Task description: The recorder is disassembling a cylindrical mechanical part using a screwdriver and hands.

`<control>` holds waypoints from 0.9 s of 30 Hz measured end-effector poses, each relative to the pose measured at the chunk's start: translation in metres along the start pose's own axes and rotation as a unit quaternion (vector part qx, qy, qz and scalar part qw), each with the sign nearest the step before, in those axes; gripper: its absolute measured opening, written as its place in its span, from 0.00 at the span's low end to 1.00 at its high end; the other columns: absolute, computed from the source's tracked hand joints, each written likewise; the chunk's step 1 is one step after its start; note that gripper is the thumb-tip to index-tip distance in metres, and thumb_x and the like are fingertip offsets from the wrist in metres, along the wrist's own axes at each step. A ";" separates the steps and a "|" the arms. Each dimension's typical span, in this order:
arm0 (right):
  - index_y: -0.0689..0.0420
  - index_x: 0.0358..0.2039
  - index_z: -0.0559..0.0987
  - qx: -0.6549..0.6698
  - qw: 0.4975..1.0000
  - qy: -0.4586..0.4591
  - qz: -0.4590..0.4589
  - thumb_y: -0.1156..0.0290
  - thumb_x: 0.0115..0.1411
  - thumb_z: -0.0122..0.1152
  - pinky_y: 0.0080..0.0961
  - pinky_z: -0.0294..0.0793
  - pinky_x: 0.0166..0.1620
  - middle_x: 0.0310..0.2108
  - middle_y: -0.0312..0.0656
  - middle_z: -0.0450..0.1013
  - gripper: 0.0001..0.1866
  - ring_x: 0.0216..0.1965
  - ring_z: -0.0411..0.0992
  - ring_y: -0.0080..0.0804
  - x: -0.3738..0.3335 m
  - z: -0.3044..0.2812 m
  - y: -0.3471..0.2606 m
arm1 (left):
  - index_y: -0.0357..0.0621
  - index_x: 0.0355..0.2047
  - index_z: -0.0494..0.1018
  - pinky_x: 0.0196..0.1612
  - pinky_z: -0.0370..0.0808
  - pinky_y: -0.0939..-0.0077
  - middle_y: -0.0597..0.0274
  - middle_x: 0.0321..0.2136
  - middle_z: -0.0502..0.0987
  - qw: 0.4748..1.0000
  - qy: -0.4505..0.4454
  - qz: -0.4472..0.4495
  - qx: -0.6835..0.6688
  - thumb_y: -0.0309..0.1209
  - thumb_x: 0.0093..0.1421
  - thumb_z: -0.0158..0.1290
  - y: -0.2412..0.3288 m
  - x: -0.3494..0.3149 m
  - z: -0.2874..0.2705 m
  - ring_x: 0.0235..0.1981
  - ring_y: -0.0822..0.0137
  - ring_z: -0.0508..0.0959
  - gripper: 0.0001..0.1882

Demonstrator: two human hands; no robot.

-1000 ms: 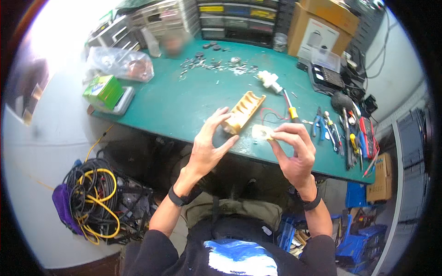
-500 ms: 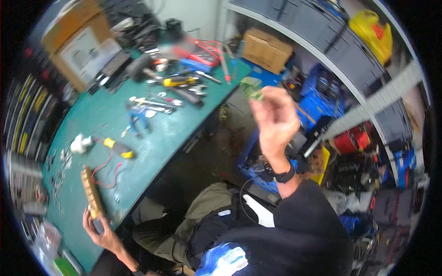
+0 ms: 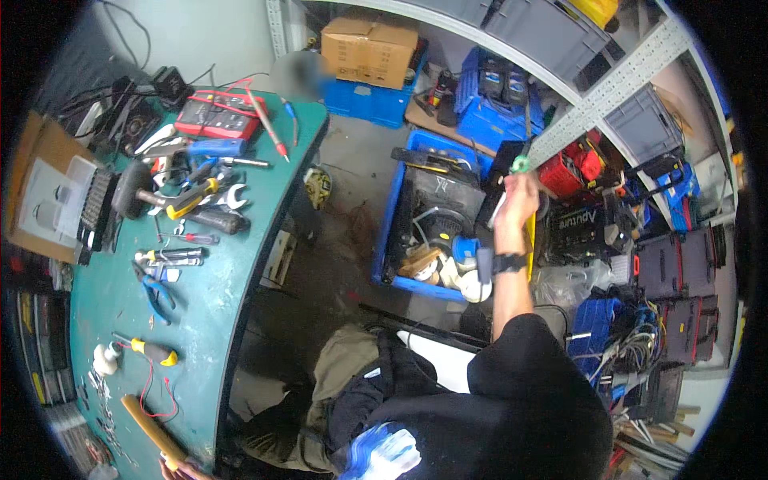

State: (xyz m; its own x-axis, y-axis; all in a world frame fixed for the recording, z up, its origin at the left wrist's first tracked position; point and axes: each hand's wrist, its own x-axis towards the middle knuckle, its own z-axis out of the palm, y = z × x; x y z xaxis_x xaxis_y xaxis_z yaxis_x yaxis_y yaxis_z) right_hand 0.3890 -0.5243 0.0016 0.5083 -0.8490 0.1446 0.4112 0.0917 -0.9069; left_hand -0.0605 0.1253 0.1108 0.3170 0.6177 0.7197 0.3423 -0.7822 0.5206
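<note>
At the lower left, my left hand [image 3: 178,470] is partly cut off by the frame's edge. Its fingers close on the near end of a long tan bar-like thing [image 3: 148,428] on the green workbench [image 3: 204,320]. My right arm reaches out over the floor boxes to the right. In my right hand [image 3: 516,204] the fingers are closed, with a small green thing [image 3: 520,164] at their tips; its kind is blurred. A yellow-and-black screwdriver [image 3: 156,352], a red wire [image 3: 146,392] and a white lump-shaped part [image 3: 105,360] lie beyond the tan bar.
Blue-handled pliers [image 3: 154,292], a mallet [image 3: 132,192] and a red multimeter [image 3: 212,116] lie farther up the bench. A blue crate [image 3: 388,232] full of parts stands on the floor. Metal shelving [image 3: 608,84] with grey bins rises at the far right.
My view has turned to the right. My right hand has moved right and away from the bench with the green thing. My left hand remains at the tan bar, now nearer the lower edge.
</note>
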 end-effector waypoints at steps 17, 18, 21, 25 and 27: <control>0.64 0.59 0.77 -0.521 0.848 0.086 -0.034 0.59 0.59 0.72 0.38 0.78 0.48 0.48 0.53 0.80 0.32 0.45 0.80 0.43 0.241 -0.267 -0.061 | 0.34 0.59 0.69 0.47 0.82 0.67 0.48 0.54 0.74 0.998 -0.063 0.022 0.020 0.30 0.68 0.58 0.001 -0.004 0.015 0.51 0.57 0.78 0.22; 0.65 0.57 0.78 -0.432 0.901 0.039 -0.030 0.65 0.60 0.70 0.32 0.79 0.40 0.44 0.47 0.81 0.27 0.38 0.79 0.35 0.237 -0.247 -0.050 | 0.34 0.59 0.68 0.47 0.82 0.68 0.49 0.55 0.74 0.997 -0.059 0.026 0.036 0.30 0.68 0.58 -0.011 -0.003 0.011 0.52 0.57 0.78 0.22; 0.65 0.54 0.78 -0.364 0.920 -0.116 -0.084 0.73 0.65 0.62 0.29 0.80 0.40 0.44 0.44 0.78 0.18 0.40 0.77 0.33 0.187 -0.163 -0.039 | 0.33 0.61 0.67 0.46 0.82 0.70 0.50 0.58 0.72 0.988 -0.021 0.039 0.149 0.28 0.69 0.57 -0.029 -0.004 -0.021 0.54 0.59 0.77 0.23; 0.64 0.53 0.80 -0.324 0.862 -0.339 -0.191 0.62 0.69 0.55 0.37 0.72 0.58 0.58 0.49 0.75 0.21 0.52 0.76 0.42 0.161 -0.029 -0.081 | 0.37 0.56 0.72 0.63 0.65 0.60 0.51 0.53 0.71 0.975 -0.006 -0.010 0.223 0.28 0.54 0.70 0.012 -0.001 -0.018 0.59 0.52 0.69 0.30; 0.61 0.66 0.70 -0.339 0.854 -0.346 -0.188 0.57 0.75 0.50 0.35 0.70 0.63 0.62 0.51 0.72 0.27 0.59 0.73 0.39 0.136 0.022 -0.115 | 0.40 0.52 0.73 0.61 0.67 0.59 0.51 0.50 0.70 0.989 0.002 -0.080 0.121 0.31 0.50 0.73 0.019 0.001 0.001 0.58 0.51 0.69 0.30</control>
State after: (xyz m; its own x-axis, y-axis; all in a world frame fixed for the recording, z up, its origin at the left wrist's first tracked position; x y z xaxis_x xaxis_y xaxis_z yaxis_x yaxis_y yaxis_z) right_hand 0.4277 -0.6390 0.1348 0.8587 -0.2192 0.4632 0.2304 -0.6421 -0.7311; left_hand -0.0529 0.1115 0.1208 0.2384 0.7309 0.6395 0.5897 -0.6321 0.5027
